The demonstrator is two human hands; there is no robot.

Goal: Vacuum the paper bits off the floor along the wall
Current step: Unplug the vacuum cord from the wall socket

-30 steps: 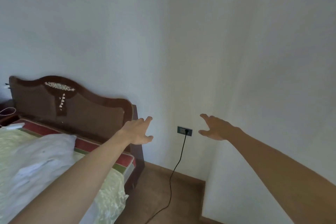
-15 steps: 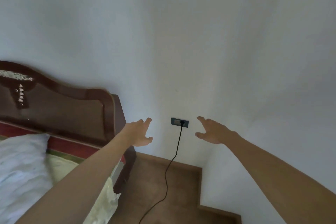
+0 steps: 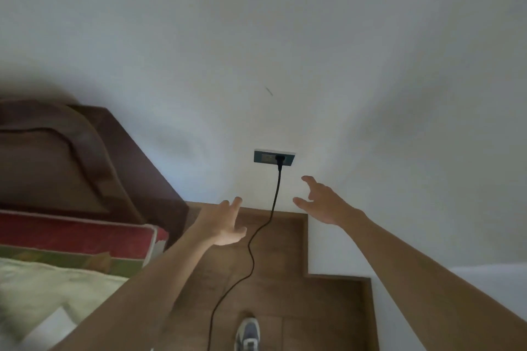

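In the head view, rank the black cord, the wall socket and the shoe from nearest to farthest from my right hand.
1. black cord, just left of the right hand.
2. wall socket, above and left of it.
3. shoe, far below, at the bottom edge.

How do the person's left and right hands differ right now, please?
The left hand is lower in the picture, over the wooden floor; the right hand is higher, against the white wall. The left hand's fingers lie close together; the right hand's are spread. Both are open, empty, and flank the black cord.
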